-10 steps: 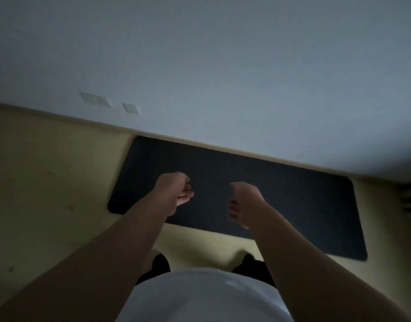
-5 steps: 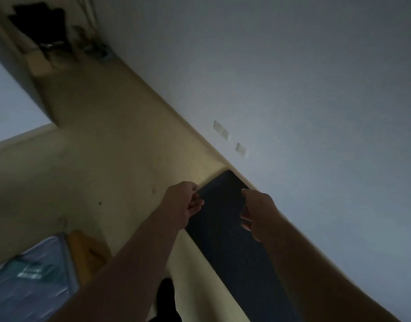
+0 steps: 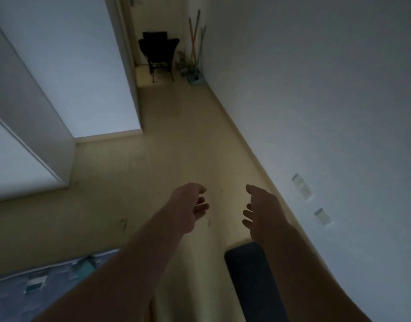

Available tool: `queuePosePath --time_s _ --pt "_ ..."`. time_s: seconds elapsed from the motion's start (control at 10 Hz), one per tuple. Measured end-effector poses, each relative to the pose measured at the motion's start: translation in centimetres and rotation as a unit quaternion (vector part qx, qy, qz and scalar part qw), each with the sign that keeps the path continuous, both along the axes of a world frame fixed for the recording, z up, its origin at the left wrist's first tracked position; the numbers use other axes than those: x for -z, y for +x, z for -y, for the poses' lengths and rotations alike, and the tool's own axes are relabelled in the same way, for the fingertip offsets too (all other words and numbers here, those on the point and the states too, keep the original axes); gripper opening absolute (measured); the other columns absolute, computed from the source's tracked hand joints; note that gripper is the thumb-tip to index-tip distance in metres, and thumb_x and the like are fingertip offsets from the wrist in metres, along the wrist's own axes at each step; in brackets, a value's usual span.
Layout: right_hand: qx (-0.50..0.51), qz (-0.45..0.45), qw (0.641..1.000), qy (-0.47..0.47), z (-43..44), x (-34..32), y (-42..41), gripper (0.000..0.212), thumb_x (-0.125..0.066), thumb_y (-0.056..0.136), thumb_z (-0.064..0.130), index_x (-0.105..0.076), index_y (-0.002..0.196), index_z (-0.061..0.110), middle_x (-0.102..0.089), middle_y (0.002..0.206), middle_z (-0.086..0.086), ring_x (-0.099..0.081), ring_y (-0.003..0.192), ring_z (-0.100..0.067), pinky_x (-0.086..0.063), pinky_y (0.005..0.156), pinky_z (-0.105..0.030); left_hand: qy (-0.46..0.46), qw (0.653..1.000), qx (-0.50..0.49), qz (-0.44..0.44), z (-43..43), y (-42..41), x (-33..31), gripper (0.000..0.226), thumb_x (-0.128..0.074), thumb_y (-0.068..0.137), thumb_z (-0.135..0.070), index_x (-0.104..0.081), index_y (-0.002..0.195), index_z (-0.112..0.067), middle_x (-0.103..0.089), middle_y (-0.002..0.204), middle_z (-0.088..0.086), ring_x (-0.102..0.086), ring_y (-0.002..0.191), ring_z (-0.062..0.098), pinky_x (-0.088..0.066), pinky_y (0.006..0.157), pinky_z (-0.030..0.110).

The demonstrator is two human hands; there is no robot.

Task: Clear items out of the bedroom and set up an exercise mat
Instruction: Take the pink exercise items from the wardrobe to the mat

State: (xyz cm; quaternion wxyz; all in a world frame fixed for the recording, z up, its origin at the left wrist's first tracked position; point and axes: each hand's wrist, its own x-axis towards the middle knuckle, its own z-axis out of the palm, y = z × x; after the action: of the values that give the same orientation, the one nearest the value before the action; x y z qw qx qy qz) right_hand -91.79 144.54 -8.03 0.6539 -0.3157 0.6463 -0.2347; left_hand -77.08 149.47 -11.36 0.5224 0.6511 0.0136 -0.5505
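Left hand (image 3: 190, 205) and right hand (image 3: 262, 208): apart, fingers loosely curled, empty, above the yellow floor (image 3: 176, 147). Dark mat (image 3: 246, 275) lies flat beside the wall (image 3: 316, 89).

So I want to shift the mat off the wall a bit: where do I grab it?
Probably the short end of the mat, pinched at the corner away from the wall, coming from the open floor; it lies flat, with the wall close on its other side.
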Motion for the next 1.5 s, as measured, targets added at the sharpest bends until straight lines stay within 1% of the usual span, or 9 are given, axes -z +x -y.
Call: queuePosePath --time_s 0.1,0.3,0.4,0.6,0.7,0.8,1.2,1.4,1.5 --pt "-0.032 0.001 0.999 -0.004 2.7 -0.8 5.4 0.048 -0.059 0.099 0.030 -0.050 0.140 0.007 -0.053 0.135 -0.015 -0.052 0.124 -0.036 -0.041 0.108 -0.049 0.006 0.999 -0.045 0.007 2.4 5.1 -0.4 0.005 -0.064 0.087 -0.017 -0.061 0.087 -0.014 -0.051 0.086 0.009 -0.052 0.071 0.024 -0.043 0.068 0.031" --pt "-0.101 -0.009 0.994 -0.028 9.7 0.3 16.5 0.042 -0.054 0.101 0.028 -0.054 0.136 0.006 -0.059 0.125 -0.013 -0.057 0.102 -0.031 -0.041 0.106 -0.050 0.025 0.992 -0.126 -0.017 7.0 15.0 0.5 0.010 -0.067 0.085 -0.024 -0.059 0.086 -0.018 -0.040 0.081 0.005 -0.034 0.061 0.018 -0.031 0.059 0.028" --pt "-0.162 -0.009 0.986 -0.039 14.5 1.9 24.6 0.043 -0.052 0.101 0.027 -0.052 0.139 0.005 -0.053 0.140 -0.017 -0.053 0.125 -0.038 -0.040 0.107 -0.050 0.026 0.982 -0.187 -0.017 9.7 22.0 1.3 0.014 -0.068 0.085 -0.024 -0.056 0.085 -0.016 -0.039 0.080 0.006 -0.033 0.060 0.018 -0.030 0.057 0.028" --pt "-0.331 0.000 0.942 -0.055 20.4 1.2 41.3 0.044 -0.049 0.102 0.027 -0.052 0.137 -0.001 -0.050 0.083 -0.001 -0.046 0.134 -0.041 -0.040 0.107 -0.049 0.026 0.937 -0.347 -0.019 10.7 35.7 0.1 0.015 -0.066 0.087 -0.024 -0.054 0.083 -0.017 -0.039 0.078 0.005 -0.037 0.063 0.018 -0.030 0.057 0.027" --pt "-0.416 0.004 0.907 -0.063 20.1 0.2 49.7 0.047 -0.050 0.102 0.029 -0.052 0.137 -0.002 -0.058 0.111 -0.018 -0.045 0.134 -0.043 -0.039 0.107 -0.051 0.025 0.903 -0.428 -0.027 8.9 41.5 -0.9 0.013 -0.064 0.089 -0.024 -0.055 0.088 -0.015 -0.039 0.080 0.007 -0.038 0.067 0.020 -0.032 0.059 0.029" --pt "-0.475 0.025 0.876 -0.080 17.6 -1.0 57.5 0.047 -0.051 0.102 0.030 -0.054 0.135 -0.003 -0.053 0.139 -0.027 -0.048 0.131 -0.044 -0.041 0.106 -0.051 0.029 0.857 -0.514 -0.027 6.2 47.1 -2.1 0.015 -0.063 0.090 -0.024 -0.054 0.084 -0.014 -0.038 0.079 0.007 -0.037 0.065 0.019 -0.038 0.064 0.029" --pt "-0.614 0.000 0.786 -0.071 1.8 -4.4 85.8 0.032 -0.061 0.096 0.035 -0.058 0.114 0.008 -0.055 0.089 -0.003 -0.057 0.100 -0.025 -0.046 0.104 -0.047 -0.052 0.747 -0.663 -0.014 -8.4 70.7 -4.2 0.017 -0.057 0.095 -0.026 -0.055 0.088 -0.011 -0.048 0.088 0.008 -0.043 0.070 0.017 -0.041 0.081 0.030" --pt "-0.629 0.056 0.774 -0.041 -6.0 -6.2 96.7 0.046 -0.064 0.093 0.036 -0.058 0.129 0.009 -0.047 0.082 0.001 -0.048 0.074 -0.018 -0.041 0.080 -0.035 -0.052 0.713 -0.700 0.010 -16.1 80.1 -6.1 0.013 -0.059 0.093 -0.026 -0.052 0.086 -0.018 -0.040 0.077 0.006 -0.033 0.061 0.017 -0.030 0.056 0.027" --pt "-0.627 0.083 0.774 -0.030 -9.5 -6.5 103.1 0.045 -0.063 0.094 0.036 -0.057 0.131 0.010 -0.051 0.091 -0.001 -0.053 0.084 -0.019 -0.046 0.096 -0.035 -0.065 0.703 -0.708 0.027 -19.9 86.0 -6.7 0.015 -0.059 0.093 -0.025 -0.053 0.083 -0.016 -0.039 0.077 0.006 -0.034 0.061 0.017 -0.032 0.057 0.027"
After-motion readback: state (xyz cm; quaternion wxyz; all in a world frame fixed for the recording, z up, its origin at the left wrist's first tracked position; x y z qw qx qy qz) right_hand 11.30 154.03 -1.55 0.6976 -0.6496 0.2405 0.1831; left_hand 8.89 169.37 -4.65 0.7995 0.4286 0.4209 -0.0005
